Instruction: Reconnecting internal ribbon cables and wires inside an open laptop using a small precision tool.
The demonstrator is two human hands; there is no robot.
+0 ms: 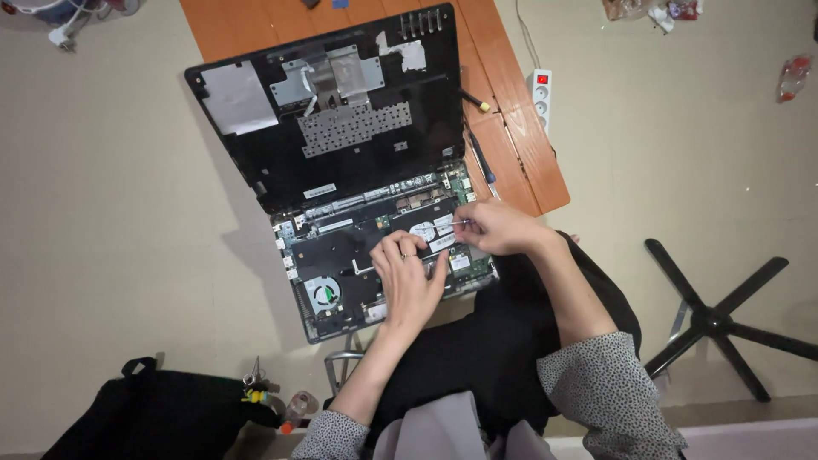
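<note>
An opened laptop lies on my lap and the edge of a low wooden table point(520, 145). Its black upper cover point(281, 162) is hinged up and back, with the bare mainboard half point(341, 255) toward me. A round cooling fan point(324, 294) sits at the board's near left. My left hand point(409, 277) rests flat on the board, fingers spread, pressing near its middle. My right hand point(494, 226) is pinched on a thin metal tool point(456, 223) whose tip points left at white-labelled parts on the board.
A screwdriver point(477, 102) lies on the wooden table beside the laptop. A white power strip point(540, 94) sits on the floor to the right. A black chair base point(716, 319) stands at right. A black bag point(145, 413) and small tools point(256, 392) lie at lower left.
</note>
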